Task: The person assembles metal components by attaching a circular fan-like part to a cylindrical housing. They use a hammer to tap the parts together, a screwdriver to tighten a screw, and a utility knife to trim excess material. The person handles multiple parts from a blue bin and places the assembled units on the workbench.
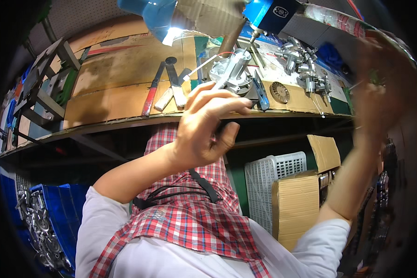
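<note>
My left hand (pixel 206 124) is raised just in front of the bench edge, fingers bent and apart from the thumb, with nothing visible between them. Right behind its fingertips stands a silvery cast metal part (pixel 236 69) with a round base, under the spindle (pixel 254 38) of a blue machine head (pixel 271 14). My right hand (pixel 377 88) is lifted at the far right, beside the machine's wrapped arm (pixel 333 19). Motion blurs its fingers, so any grip is unclear. Blue-handled pliers (pixel 260 92) and a toothed metal disc (pixel 280 92) lie beside the casting.
Several metal castings (pixel 306 65) are piled at the bench's back right. Left on the cardboard-covered bench (pixel 111 92) lie a red-handled tool (pixel 150 98) and scraper-like blades (pixel 173 78). A lamp (pixel 171 34) hangs above. Below are a white crate (pixel 259 185), cardboard (pixel 296 208) and a blue bin (pixel 60 217).
</note>
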Demonstrator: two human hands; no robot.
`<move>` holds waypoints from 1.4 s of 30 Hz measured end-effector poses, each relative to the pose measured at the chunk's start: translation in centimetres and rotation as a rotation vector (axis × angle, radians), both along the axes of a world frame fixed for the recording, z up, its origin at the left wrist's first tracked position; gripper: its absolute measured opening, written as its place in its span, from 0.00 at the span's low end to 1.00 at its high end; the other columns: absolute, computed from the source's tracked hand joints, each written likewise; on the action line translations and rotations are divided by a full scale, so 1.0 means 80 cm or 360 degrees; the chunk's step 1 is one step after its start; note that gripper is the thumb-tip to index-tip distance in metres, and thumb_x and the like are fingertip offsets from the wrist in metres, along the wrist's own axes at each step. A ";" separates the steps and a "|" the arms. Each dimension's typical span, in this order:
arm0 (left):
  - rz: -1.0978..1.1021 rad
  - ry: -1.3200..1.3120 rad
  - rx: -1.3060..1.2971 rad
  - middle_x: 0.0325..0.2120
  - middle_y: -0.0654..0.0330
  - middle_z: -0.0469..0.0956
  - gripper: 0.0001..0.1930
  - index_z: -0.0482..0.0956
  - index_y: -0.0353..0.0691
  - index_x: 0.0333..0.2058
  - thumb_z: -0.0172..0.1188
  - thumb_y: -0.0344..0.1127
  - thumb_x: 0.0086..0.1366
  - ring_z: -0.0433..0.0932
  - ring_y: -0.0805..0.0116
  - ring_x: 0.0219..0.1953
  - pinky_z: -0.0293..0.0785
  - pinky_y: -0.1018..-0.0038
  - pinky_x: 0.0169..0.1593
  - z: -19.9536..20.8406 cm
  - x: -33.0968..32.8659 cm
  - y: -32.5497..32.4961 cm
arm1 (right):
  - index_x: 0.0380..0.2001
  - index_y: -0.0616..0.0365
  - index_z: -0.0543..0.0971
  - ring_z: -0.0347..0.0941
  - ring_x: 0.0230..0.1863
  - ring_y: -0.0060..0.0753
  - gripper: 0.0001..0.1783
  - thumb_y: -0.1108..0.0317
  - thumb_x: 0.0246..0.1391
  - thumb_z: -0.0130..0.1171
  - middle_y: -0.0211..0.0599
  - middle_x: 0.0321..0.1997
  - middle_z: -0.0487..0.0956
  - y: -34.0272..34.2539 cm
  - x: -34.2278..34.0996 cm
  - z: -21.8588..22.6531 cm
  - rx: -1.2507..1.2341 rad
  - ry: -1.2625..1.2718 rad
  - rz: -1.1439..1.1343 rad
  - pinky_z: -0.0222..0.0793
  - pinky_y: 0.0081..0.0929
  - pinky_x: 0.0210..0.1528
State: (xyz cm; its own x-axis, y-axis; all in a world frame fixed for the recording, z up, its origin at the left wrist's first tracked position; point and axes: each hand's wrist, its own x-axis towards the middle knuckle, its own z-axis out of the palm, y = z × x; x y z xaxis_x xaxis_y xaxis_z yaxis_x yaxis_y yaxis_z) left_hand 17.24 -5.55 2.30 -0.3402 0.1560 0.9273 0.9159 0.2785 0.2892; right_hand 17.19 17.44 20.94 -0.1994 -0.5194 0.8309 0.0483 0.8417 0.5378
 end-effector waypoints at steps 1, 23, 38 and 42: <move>-0.0025 -0.0155 0.0100 0.36 0.59 0.81 0.20 0.73 0.38 0.51 0.58 0.27 0.58 0.77 0.60 0.43 0.64 0.60 0.56 -0.008 0.001 -0.001 | 0.36 0.56 0.82 0.79 0.36 0.32 0.09 0.63 0.57 0.60 0.34 0.35 0.83 -0.003 -0.026 -0.035 -0.0089 -0.0354 0.0236 0.73 0.27 0.42; -0.1782 -0.2390 0.0992 0.50 0.60 0.73 0.31 0.65 0.43 0.59 0.57 0.57 0.65 0.72 0.66 0.54 0.67 0.64 0.59 -0.022 0.001 0.000 | 0.46 0.38 0.76 0.74 0.43 0.40 0.30 0.72 0.35 0.69 0.37 0.53 0.74 -0.055 -0.013 -0.240 -0.0379 -0.0823 0.1457 0.75 0.30 0.43; -0.1557 -0.2482 0.1163 0.41 0.57 0.80 0.24 0.72 0.39 0.53 0.66 0.29 0.58 0.81 0.64 0.42 0.79 0.64 0.47 -0.150 0.014 0.034 | 0.45 0.67 0.75 0.74 0.33 0.19 0.15 0.64 0.65 0.51 0.35 0.36 0.79 -0.027 0.122 -0.370 -0.2680 -0.2932 0.0768 0.70 0.19 0.37; -0.1786 -0.2688 0.1180 0.42 0.55 0.79 0.27 0.71 0.39 0.55 0.67 0.29 0.56 0.80 0.62 0.44 0.79 0.62 0.48 -0.164 0.023 0.043 | 0.46 0.65 0.76 0.72 0.32 0.19 0.17 0.61 0.66 0.51 0.33 0.35 0.78 -0.021 0.127 -0.384 -0.2860 -0.3355 0.1039 0.70 0.17 0.38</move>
State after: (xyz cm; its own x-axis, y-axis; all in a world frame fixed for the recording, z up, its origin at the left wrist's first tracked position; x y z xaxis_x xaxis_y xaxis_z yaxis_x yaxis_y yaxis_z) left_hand 19.10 -2.14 -10.83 -0.7323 0.6722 -0.1087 -0.6043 -0.5680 0.5587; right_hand 27.38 15.75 -9.76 -0.8202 -0.3798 -0.4278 0.4372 0.0661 -0.8969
